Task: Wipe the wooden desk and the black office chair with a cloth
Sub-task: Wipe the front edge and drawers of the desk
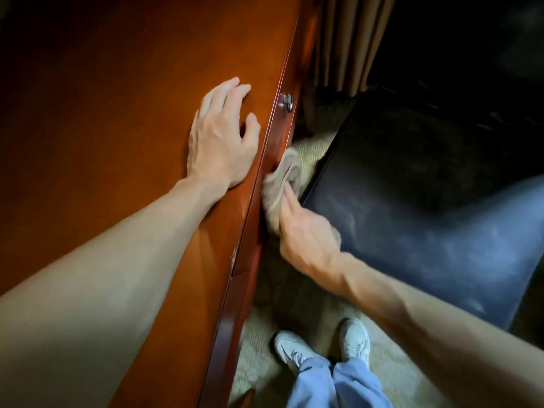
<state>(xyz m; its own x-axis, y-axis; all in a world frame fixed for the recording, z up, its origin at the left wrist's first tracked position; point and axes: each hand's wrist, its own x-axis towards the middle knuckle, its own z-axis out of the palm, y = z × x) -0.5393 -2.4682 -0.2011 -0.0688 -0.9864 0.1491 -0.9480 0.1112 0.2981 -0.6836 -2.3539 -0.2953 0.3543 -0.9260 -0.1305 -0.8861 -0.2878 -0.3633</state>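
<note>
Now the left hand [219, 139] rests open, fingers spread, on top of the wooden desk [117, 113] near its front edge. Just below that edge, the right hand [306, 231] grips a bunched beige cloth [279, 178] against the desk's front, close beside the black office chair [412, 187].

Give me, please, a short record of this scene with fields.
left hand: rests flat on the desk top
right hand: holds cloth against the desk front, short of the knob
chair: black seat beside the desk
floor: carpet
</note>
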